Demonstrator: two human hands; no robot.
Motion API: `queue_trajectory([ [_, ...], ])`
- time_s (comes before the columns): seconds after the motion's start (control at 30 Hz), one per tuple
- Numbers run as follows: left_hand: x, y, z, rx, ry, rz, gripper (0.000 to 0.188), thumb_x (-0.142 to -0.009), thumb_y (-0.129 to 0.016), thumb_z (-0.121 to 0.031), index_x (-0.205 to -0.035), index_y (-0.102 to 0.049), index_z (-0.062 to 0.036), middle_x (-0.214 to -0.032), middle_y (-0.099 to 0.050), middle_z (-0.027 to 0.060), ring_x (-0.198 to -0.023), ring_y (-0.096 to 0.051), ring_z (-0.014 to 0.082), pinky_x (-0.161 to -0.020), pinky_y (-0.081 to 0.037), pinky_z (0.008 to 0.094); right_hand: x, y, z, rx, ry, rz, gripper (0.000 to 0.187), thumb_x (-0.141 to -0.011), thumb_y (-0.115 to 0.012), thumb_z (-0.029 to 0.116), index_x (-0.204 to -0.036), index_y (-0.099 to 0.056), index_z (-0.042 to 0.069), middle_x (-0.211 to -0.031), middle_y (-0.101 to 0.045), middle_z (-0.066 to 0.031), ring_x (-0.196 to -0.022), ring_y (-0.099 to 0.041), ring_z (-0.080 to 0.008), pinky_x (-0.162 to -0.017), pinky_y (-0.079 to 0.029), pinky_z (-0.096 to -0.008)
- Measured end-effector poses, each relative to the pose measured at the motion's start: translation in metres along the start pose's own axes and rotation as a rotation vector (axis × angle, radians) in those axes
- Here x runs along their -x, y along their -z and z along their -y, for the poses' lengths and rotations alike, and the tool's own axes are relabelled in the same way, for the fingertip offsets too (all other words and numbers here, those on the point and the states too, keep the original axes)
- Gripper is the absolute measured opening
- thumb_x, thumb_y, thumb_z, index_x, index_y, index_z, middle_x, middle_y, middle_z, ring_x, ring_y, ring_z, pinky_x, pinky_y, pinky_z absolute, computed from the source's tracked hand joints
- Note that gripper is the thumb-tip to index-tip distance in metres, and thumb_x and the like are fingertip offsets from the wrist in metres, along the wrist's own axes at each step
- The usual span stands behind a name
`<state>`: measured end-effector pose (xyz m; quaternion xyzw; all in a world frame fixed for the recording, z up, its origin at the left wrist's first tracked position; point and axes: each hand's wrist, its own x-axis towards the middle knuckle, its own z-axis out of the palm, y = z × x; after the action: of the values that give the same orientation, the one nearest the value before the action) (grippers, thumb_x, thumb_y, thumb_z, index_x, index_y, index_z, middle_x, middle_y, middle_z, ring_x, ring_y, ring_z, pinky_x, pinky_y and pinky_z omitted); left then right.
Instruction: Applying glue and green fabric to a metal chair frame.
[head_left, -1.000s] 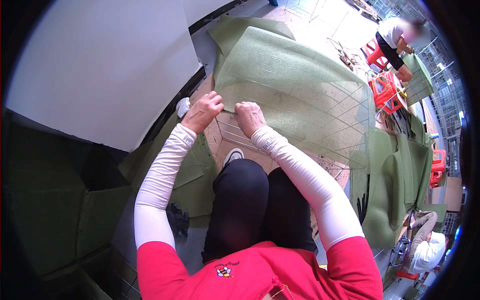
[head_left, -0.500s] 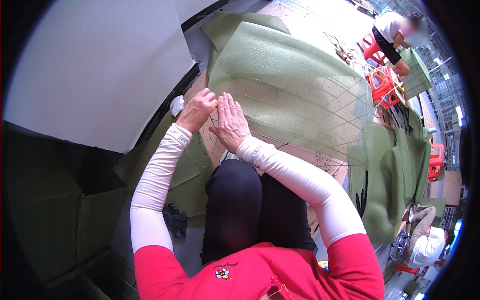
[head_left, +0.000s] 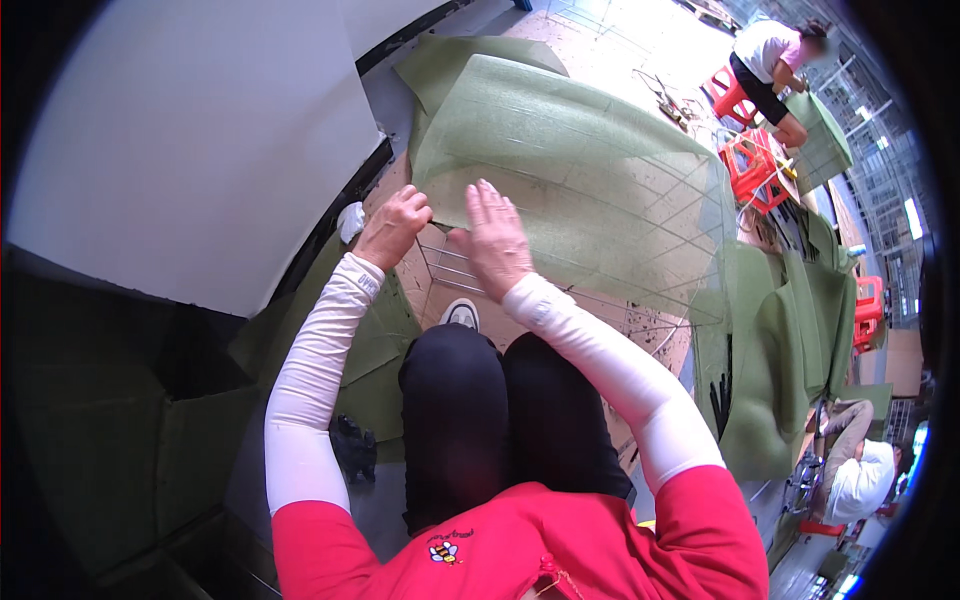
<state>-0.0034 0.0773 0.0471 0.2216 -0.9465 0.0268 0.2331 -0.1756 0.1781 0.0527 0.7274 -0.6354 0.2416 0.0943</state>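
Head view: a thin, see-through green sheet (head_left: 570,150) drapes over a wire frame (head_left: 455,268) beyond the knees; the left hand (head_left: 397,227) has curled fingers, seemingly pinching its near-left corner, while the right hand (head_left: 496,243) is flat, fingers extended, over the near edge. It looks light, floppy, probably best gripped along its edges.

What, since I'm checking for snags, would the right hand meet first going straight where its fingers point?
Probably the green cloth, spread beyond the right hand in the picture; whether the two touch now is unclear.
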Motion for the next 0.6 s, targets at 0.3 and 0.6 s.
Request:
queue_trajectory([
  [0.3, 0.001, 0.001, -0.002, -0.008, 0.018, 0.011, 0.005, -0.07, -0.058, -0.003, -0.074, -0.061, -0.0018, -0.081, -0.055, 0.0093, -0.088, -0.054, 0.0258, -0.079, -0.048, 0.0349, 0.003, -0.004, -0.032, -0.166, 0.131, 0.115, 0.01, -0.078, -0.064, 0.015, -0.08, -0.062, 0.006, -0.081, -0.056, -0.0094, -0.087, -0.055, -0.0262, -0.078, -0.047, -0.0355],
  [0.6, -0.001, 0.014, -0.005, 0.012, 0.015, 0.052, 0.01, -0.07, -0.063, -0.004, -0.08, -0.062, -0.0014, -0.086, -0.056, 0.0096, -0.089, -0.056, 0.0252, -0.077, -0.049, 0.0346, 0.007, -0.015, -0.035, -0.053, 0.245, 0.06, 0.006, -0.072, -0.057, 0.008, -0.077, -0.057, 0.006, -0.081, -0.054, -0.0103, -0.085, -0.054, -0.0253, -0.077, -0.045, -0.0342],
])
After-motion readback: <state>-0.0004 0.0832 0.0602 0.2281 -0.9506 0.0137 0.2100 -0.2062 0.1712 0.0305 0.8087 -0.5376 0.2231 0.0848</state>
